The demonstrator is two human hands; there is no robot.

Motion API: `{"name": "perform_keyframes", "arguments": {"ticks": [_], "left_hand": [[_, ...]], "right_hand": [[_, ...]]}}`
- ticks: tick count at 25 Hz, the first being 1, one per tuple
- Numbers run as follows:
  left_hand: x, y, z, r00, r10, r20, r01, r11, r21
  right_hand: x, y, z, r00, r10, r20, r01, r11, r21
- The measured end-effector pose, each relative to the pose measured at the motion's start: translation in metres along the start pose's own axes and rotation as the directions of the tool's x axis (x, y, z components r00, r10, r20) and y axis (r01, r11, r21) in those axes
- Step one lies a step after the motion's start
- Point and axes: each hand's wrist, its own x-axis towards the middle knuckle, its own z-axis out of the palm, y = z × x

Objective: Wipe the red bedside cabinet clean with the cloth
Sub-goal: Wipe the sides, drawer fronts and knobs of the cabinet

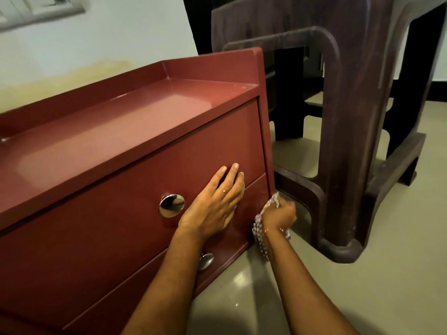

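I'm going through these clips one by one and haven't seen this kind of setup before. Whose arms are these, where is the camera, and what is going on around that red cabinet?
There is no machine here: a person wears one wide-angle camera on the head, looking down at their own bare arms. The red cabinet stands on a pale tiled floor, with two drawers and round shiny knobs. Nothing lies on its top. The left hand rests flat and open on the drawer front, seemingly to steady it. The right hand is closed around a checked cloth, at the cabinet's lower right corner. A dark brown plastic chair stands close beside the cabinet. Wall sockets show at top left.
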Motion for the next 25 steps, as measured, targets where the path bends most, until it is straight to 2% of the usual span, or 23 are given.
{"name": "perform_keyframes", "arguments": {"ticks": [1, 3, 5, 8, 9, 10, 12, 13, 14, 15, 17, 19, 21, 22, 24, 25], "left_hand": [[0.0, 0.0, 0.0, 1.0, 0.003, 0.004, -0.003, 1.0, 0.001], [0.001, 0.0, 0.001, 1.0, 0.016, 0.009, -0.016, 1.0, -0.002], [0.001, 0.0, 0.002, 1.0, 0.017, 0.008, -0.017, 1.0, -0.02], [0.001, -0.001, 0.001, 1.0, 0.018, 0.01, -0.018, 0.999, -0.035], [0.001, -0.001, 0.001, 1.0, 0.02, 0.012, -0.02, 1.0, -0.018], [0.0, 0.0, 0.0, 1.0, 0.015, 0.005, -0.015, 1.0, 0.001], [0.0, 0.0, 0.0, 1.0, 0.012, 0.0, -0.012, 1.0, 0.018], [0.0, 0.0, -0.001, 1.0, 0.016, 0.007, -0.016, 1.0, 0.018], [0.0, -0.001, -0.001, 1.0, 0.015, 0.013, -0.015, 1.0, 0.015], [0.0, -0.001, -0.001, 1.0, 0.011, 0.011, -0.011, 1.0, 0.009], [-0.001, 0.0, 0.0, 1.0, 0.011, 0.005, -0.011, 1.0, 0.002], [0.0, 0.0, 0.0, 1.0, 0.027, -0.001, -0.027, 1.0, 0.005], [0.0, -0.002, 0.0, 1.0, 0.022, -0.014, -0.022, 1.0, -0.002], [-0.001, -0.001, 0.0, 1.0, 0.016, -0.016, -0.016, 1.0, 0.001], [-0.001, 0.0, 0.0, 1.0, 0.012, -0.02, -0.012, 1.0, 0.018], [-0.001, 0.0, 0.0, 1.0, 0.011, -0.021, -0.011, 1.0, 0.021]], "right_hand": [[0.0, -0.024, 0.003, 1.0, -0.011, -0.024, 0.013, 0.997, 0.074], [-0.004, -0.08, 0.012, 0.977, -0.205, -0.061, 0.213, 0.954, 0.209], [-0.014, -0.124, 0.019, 0.889, -0.446, -0.107, 0.458, 0.861, 0.222], [-0.019, -0.121, 0.019, 0.804, -0.587, -0.093, 0.592, 0.78, 0.2], [-0.019, -0.102, 0.016, 0.812, -0.581, -0.056, 0.58, 0.792, 0.191], [-0.018, -0.077, 0.012, 0.863, -0.506, 0.0, 0.494, 0.843, 0.214], [-0.017, -0.029, -0.001, 0.976, -0.182, 0.123, 0.143, 0.952, 0.272], [-0.017, -0.01, -0.005, 0.99, -0.06, 0.127, 0.026, 0.967, 0.254], [-0.016, 0.003, -0.006, 0.995, -0.014, 0.101, -0.006, 0.981, 0.192], [-0.014, 0.006, -0.006, 0.996, -0.011, 0.093, -0.003, 0.99, 0.14], [-0.007, -0.024, 0.002, 0.991, -0.122, 0.057, 0.109, 0.973, 0.202], [-0.003, -0.062, 0.015, 0.937, -0.347, -0.029, 0.345, 0.917, 0.198], [-0.002, -0.06, 0.022, 0.877, -0.478, -0.056, 0.481, 0.871, 0.098], [0.0, -0.041, 0.02, 0.891, -0.454, -0.019, 0.454, 0.887, 0.082], [0.003, 0.014, 0.011, 0.967, -0.242, 0.074, 0.241, 0.97, 0.017], [0.006, 0.037, 0.006, 0.983, -0.16, 0.094, 0.164, 0.985, -0.045]]}}
